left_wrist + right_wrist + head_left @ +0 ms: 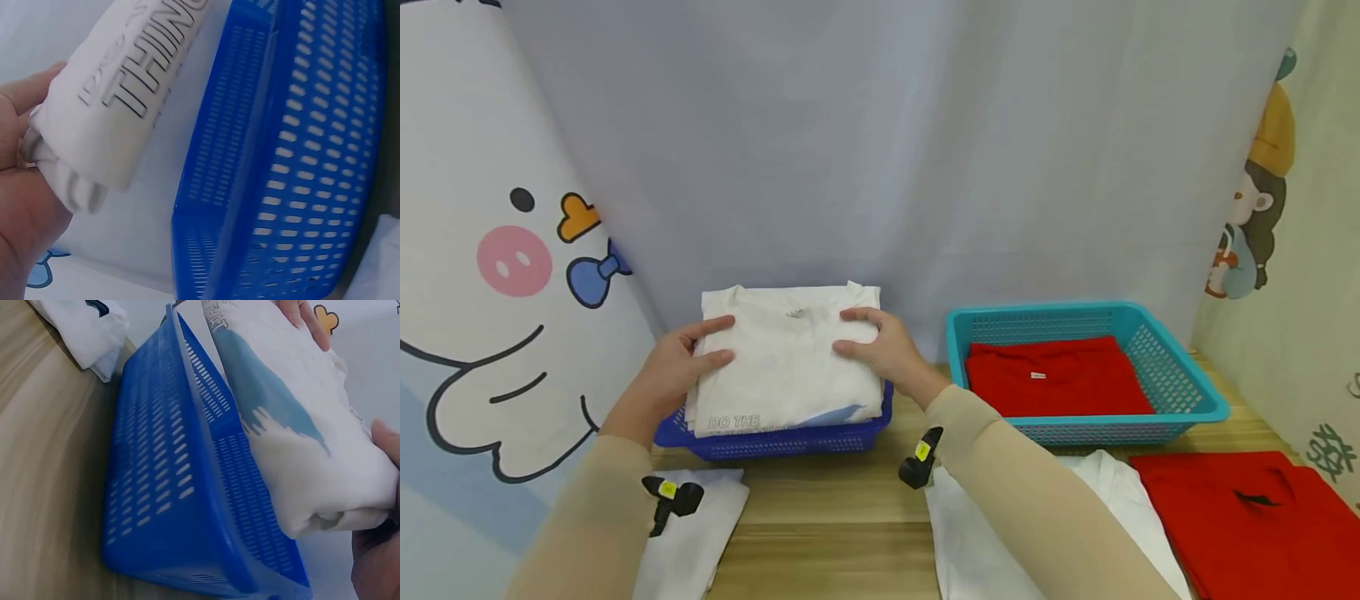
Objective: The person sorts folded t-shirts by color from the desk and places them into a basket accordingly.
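Observation:
A folded white T-shirt with outlined lettering and a blue print is held over the blue basket. My left hand grips its left side, with the thumb on top. On the opposite side my right hand grips the shirt the same way. In the left wrist view, the shirt's folded edge lies between thumb and fingers, beside the basket wall. The right wrist view shows the shirt raised above the basket's rim. The basket's floor is hidden.
A teal basket at the right holds a folded red garment. Folded white garments lie front left and beneath my right forearm. A red T-shirt lies front right on the wooden table. A curtain hangs behind.

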`<state>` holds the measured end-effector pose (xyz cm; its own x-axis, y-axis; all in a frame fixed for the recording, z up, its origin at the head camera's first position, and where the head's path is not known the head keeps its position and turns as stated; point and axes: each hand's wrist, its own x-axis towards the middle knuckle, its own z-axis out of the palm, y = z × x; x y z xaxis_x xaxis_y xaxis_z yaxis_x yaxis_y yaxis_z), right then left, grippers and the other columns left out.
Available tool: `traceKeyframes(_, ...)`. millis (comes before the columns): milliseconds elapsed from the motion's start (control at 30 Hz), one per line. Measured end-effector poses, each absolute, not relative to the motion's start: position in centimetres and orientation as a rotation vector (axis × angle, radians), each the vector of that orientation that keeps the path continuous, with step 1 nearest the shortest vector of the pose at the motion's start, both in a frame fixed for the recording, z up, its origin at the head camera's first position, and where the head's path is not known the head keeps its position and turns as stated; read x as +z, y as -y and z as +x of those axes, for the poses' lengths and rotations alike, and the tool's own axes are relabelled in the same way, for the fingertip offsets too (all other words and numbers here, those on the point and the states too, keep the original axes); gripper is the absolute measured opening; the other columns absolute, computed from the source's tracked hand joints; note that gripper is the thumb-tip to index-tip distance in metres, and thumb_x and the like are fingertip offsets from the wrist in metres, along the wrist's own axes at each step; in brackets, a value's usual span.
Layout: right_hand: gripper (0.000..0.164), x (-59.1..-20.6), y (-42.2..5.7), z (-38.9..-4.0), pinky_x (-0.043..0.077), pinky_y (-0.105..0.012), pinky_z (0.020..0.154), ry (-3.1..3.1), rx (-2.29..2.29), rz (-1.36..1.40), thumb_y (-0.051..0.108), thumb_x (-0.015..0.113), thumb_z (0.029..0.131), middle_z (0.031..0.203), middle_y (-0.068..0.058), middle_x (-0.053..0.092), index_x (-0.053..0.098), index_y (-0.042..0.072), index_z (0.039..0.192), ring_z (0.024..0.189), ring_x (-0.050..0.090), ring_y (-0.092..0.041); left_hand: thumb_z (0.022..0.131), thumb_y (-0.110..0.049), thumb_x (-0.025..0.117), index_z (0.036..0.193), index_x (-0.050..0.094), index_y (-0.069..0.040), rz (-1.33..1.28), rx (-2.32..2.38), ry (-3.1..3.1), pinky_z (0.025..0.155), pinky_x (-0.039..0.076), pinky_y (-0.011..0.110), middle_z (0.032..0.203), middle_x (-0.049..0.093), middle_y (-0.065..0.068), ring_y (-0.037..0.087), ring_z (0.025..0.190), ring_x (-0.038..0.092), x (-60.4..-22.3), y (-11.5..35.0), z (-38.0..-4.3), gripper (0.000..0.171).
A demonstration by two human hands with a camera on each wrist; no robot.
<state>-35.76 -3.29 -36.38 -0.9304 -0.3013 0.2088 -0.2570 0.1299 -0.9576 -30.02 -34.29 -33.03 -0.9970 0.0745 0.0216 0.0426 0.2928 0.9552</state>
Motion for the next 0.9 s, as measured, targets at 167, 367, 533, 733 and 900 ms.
traceKeyframes(167,0.052,-35.6,4.1,-36.8,0.044,-0.036,0.099,-2.423,-1.902,-0.605,0.032,0.083,0.076,0.133,0.008,0.055,0.063,0.027,0.124,0.13,0.043,-0.017,0.087,-0.024,0.073,0.148,0.041,-0.02,0.065,1.775,-2.572,0.081,0.053,0.024,0.152,0.031,0.013,0.023,0.119,0.047,-32.2,35.0,-31.8,0.069)
traceKeyframes(367,0.052,-37.0,5.3,-37.2,0.046,-0.035,0.095,-2.507,-1.801,-0.559,0.035,0.083,0.075,0.137,0.005,0.053,0.064,0.029,0.123,0.128,0.045,-0.018,0.085,-0.026,0.075,0.147,0.042,-0.02,-0.031,1.745,-2.569,0.081,0.053,0.023,0.152,0.03,0.014,0.025,0.12,0.046,-33.8,36.0,-32.4,0.071)
traceKeyframes(533,0.053,-38.4,6.3,-37.1,0.046,-0.037,0.095,-2.587,-1.622,-0.529,0.038,0.082,0.076,0.14,0.003,0.05,0.062,0.033,0.124,0.126,0.047,-0.019,0.085,-0.028,0.074,0.148,0.041,-0.021,-0.065,1.722,-2.563,0.082,0.053,0.025,0.151,0.032,0.015,0.028,0.121,0.046,-36.0,36.6,-32.3,0.071)
traceKeyframes(733,0.053,-39.0,6.8,-37.1,0.044,-0.038,0.099,-2.66,-1.477,-0.568,0.037,0.081,0.077,0.14,0.004,0.051,0.062,0.031,0.126,0.129,0.045,-0.019,0.086,-0.023,0.074,0.147,0.041,-0.015,-0.057,1.736,-2.557,0.106,0.037,0.04,0.158,0.017,0.015,0.031,0.138,0.027,-37.9,37.1,-32.5,0.07)
traceKeyframes(900,0.054,-39.2,6.7,-37.0,0.041,-0.037,0.102,-2.748,-1.314,-0.644,0.033,0.081,0.078,0.137,0.002,0.054,0.062,0.024,0.128,0.13,0.045,-0.02,0.085,-0.024,0.075,0.145,0.045,-0.012,-0.028,1.602,-2.672,0.113,0.015,0.054,0.158,0.015,0.018,0.037,0.144,0.012,-39.2,37.0,-33.0,0.068)
